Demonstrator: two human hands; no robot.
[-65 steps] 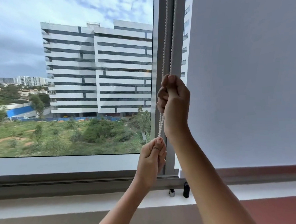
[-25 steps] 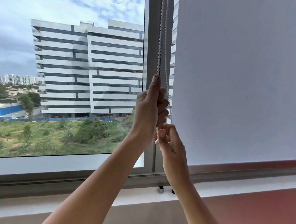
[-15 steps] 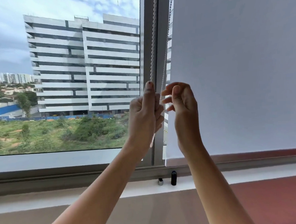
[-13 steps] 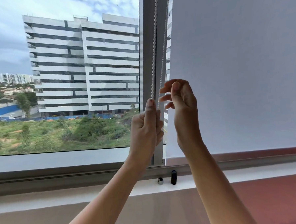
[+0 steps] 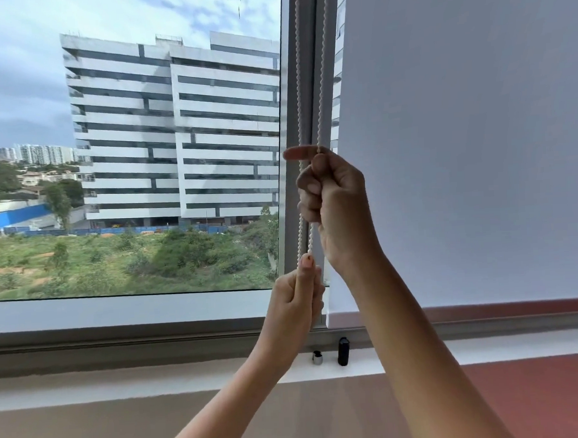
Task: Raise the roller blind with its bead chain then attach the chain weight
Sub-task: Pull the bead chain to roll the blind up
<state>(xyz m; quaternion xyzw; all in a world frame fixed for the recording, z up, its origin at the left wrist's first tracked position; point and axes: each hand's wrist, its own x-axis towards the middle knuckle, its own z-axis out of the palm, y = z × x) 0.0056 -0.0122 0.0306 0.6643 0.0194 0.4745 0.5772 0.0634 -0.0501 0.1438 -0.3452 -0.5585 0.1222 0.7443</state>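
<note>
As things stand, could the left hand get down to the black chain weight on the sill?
Probably yes: the left hand sits just above the black chain weight, nothing between, but it must release the bead chain first.

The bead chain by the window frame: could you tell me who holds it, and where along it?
Both: right hand grips the bead chain higher up, left hand pinches it lower.

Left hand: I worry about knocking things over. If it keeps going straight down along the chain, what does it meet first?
Probably the sill, with the small silver piece just right of the left hand; depth unclear.
</note>
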